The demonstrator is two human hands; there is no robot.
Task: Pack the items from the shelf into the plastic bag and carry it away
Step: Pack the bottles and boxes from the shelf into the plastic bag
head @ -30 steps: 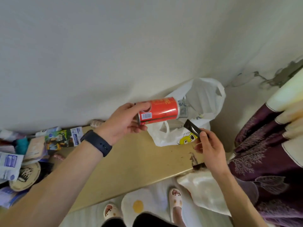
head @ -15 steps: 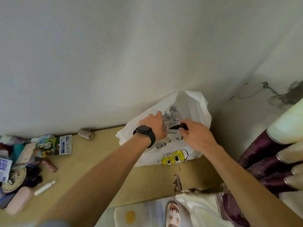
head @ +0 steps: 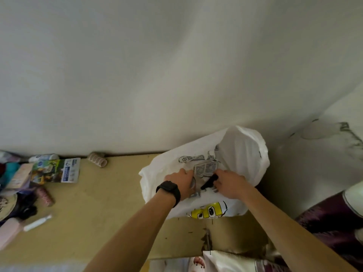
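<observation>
Bag: a white plastic bag (head: 241, 152) stands on the far right of the shelf (head: 110, 209), against the wall (head: 157, 65); its mouth gapes upward, and a yellow cartoon figure (head: 209, 210) is printed on its near side.
Left hand: the left hand (head: 181, 183) reaches into the bag's mouth on the left side; its fingertips are hidden by the plastic, so I cannot tell whether they are curled on anything. A black watch (head: 170, 190) sits on that wrist.
Right hand: the right hand (head: 228, 182) is at the bag's mouth on the right side, fingers closed around a small black object (head: 209, 182) whose end pokes out toward the left hand.
Items left on the shelf: at the far left, well apart from the bag, lie a printed packet (head: 57, 170), a ribbed roller (head: 97, 159) by the wall, a pink spool (head: 44, 196), a white tube (head: 37, 223) and a pink case (head: 8, 231), with more clutter beyond them too jumbled to name.
Right edge: a dark purple cloth (head: 332, 228) hangs near the bag's right.
Near edge: 1 slipper (head: 197, 264) shows below the shelf.
</observation>
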